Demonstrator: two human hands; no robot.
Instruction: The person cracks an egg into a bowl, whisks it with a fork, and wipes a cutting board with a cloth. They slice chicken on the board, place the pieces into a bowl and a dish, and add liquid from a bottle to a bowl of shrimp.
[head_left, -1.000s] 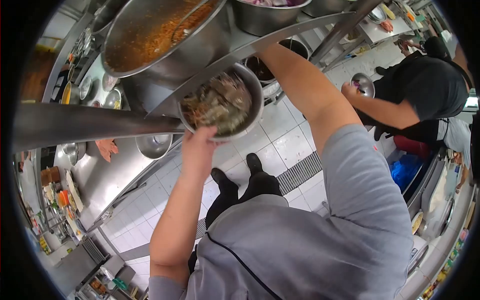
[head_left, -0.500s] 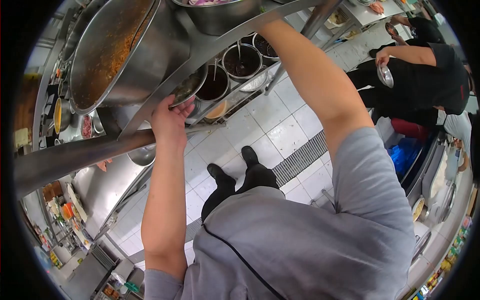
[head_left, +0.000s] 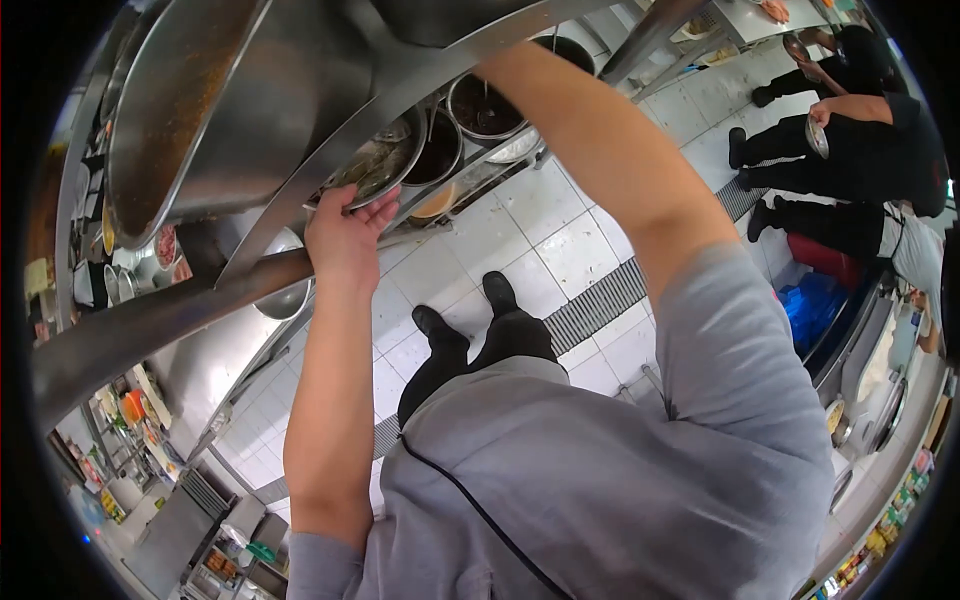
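Observation:
My left hand (head_left: 345, 235) is closed on the near rim of a metal bowl (head_left: 383, 170), thumb at the edge and fingers beneath. The bowl holds something wet and greenish-brown that I cannot name, and the shelf edge hides part of it. My right arm reaches up past the shelf edge, and the hand itself is hidden behind it. Just beyond the bowl stand a pot of dark sauce (head_left: 438, 150) and another dark-filled pot (head_left: 487, 105).
Overhead, a metal shelf edge (head_left: 400, 100) and a thick pipe (head_left: 170, 310) cross the view, with a large stained pot (head_left: 250, 110) above. A floor drain grate (head_left: 600, 308) runs through white tiles. At right, a co-worker's hand holds a metal bowl (head_left: 817, 137).
More of the bowl and its contents shows past the shelf edge, still in my left hand. The large overhead pot has shifted left in view. More of the co-workers' legs shows at right.

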